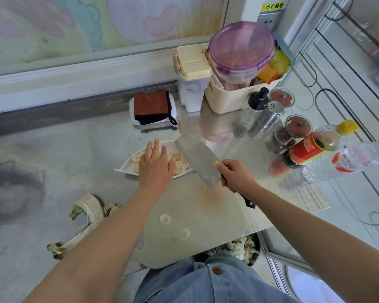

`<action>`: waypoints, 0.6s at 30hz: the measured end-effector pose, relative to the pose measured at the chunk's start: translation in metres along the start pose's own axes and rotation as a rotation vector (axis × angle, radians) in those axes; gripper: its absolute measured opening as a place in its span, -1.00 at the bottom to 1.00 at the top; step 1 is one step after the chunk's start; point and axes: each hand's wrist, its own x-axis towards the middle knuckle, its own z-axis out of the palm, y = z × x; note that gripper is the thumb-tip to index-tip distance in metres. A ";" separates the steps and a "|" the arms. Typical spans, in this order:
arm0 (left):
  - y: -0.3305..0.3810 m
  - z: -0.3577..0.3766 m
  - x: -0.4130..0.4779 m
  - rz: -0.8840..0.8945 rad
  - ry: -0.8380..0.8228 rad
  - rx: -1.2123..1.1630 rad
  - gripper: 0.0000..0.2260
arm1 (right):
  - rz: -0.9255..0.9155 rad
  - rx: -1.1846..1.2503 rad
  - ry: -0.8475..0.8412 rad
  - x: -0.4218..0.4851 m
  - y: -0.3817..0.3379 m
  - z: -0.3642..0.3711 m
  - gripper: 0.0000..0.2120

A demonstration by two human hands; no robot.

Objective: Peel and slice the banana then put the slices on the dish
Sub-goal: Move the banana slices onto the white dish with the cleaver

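Note:
A white dish (124, 166) sits behind the pale cutting board (208, 215) and holds several banana slices (181, 164). My left hand (155, 167) hovers flat over the dish with fingers spread, covering part of the slices. My right hand (234, 174) grips the handle of a cleaver (197, 160), whose blade is tilted over the dish's right edge. Three thin banana slices (165, 218) lie on the near part of the board. The empty banana peel (88, 217) lies on the counter left of the board.
Behind the dish stands a white box with a brown cloth (152, 107). A cream basket (228, 99) with containers, spice jars (295, 127), a shaker (269, 115) and bottles (319, 145) crowd the right side. A bin (245, 248) sits below the counter edge.

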 end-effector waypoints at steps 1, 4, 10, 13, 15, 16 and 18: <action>-0.001 -0.001 0.000 0.010 -0.014 -0.009 -0.52 | 0.002 -0.012 0.000 0.000 -0.001 0.001 -0.64; -0.002 -0.005 -0.001 -0.005 -0.038 -0.054 -0.57 | 0.000 -0.020 0.008 -0.001 -0.002 0.005 -0.64; -0.010 -0.004 -0.033 -0.008 0.297 -0.262 -0.76 | -0.079 0.012 -0.051 -0.015 0.008 0.011 -0.63; -0.018 0.011 -0.072 -0.012 0.345 -0.297 -0.81 | -0.139 -0.078 -0.147 -0.029 0.021 0.017 -0.63; -0.024 0.026 -0.099 -0.050 0.314 -0.277 -0.85 | -0.166 -0.163 -0.185 -0.039 0.032 0.022 -0.64; -0.026 0.033 -0.112 -0.081 0.293 -0.276 -0.85 | -0.175 -0.192 -0.188 -0.045 0.039 0.024 -0.64; -0.029 0.044 -0.134 -0.136 0.236 -0.263 -0.82 | -0.182 -0.235 -0.168 -0.053 0.055 0.027 -0.64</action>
